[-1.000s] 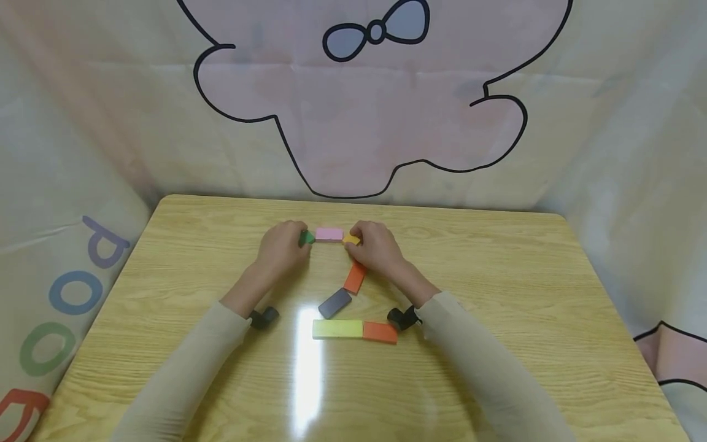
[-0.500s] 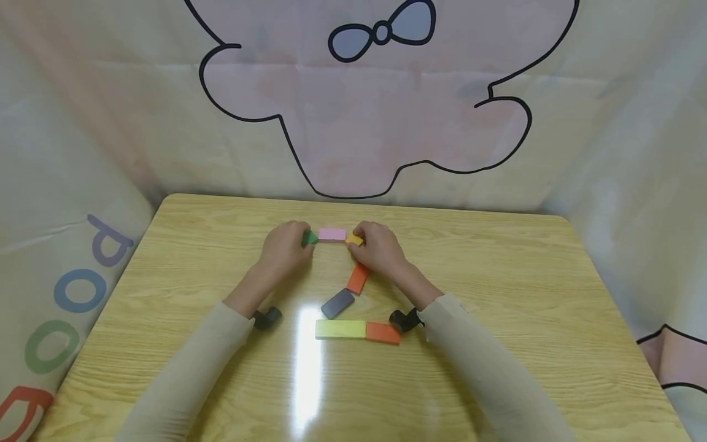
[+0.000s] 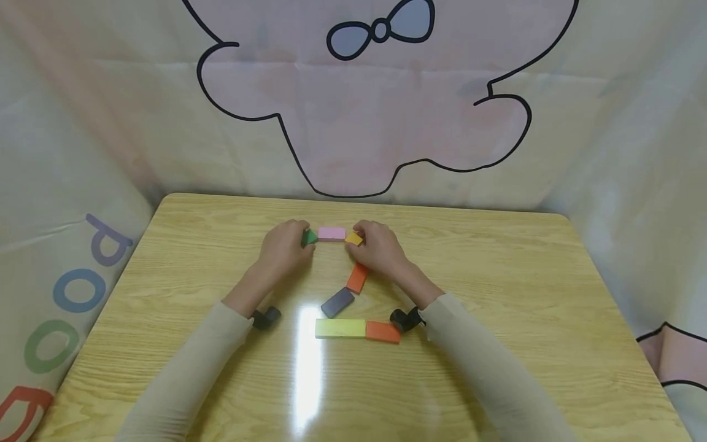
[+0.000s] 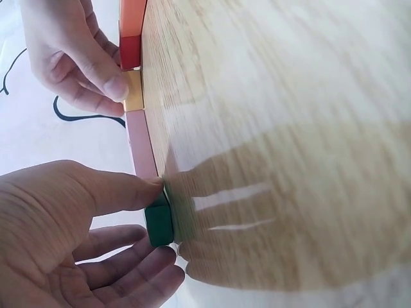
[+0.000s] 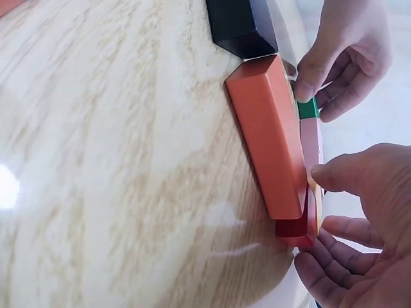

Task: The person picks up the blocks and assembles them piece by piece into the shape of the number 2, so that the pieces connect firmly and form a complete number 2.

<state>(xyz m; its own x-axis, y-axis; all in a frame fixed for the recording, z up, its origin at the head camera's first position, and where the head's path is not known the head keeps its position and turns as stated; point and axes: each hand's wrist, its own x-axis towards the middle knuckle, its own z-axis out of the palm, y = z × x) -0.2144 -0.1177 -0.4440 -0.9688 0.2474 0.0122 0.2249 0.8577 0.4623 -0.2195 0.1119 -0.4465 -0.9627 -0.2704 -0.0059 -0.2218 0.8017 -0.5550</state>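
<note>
In the head view, my left hand pinches a small green block at the left end of a pink block. At the pink block's other end, my right hand holds a small yellow block between thumb and fingers. The left wrist view shows the thumb on the near side of the green block and the pink block lined up with the yellow block. A red block sits under the right hand, by an orange block; the hand hides it in the head view.
Below the right hand, the orange block slants toward a dark grey block. Nearer me, a long yellow-green block meets another orange block end to end. A printed cloth hangs behind the wooden table.
The camera view shifts slightly. Both hands stay at the green and yellow blocks, and no block visibly moves against the others.
</note>
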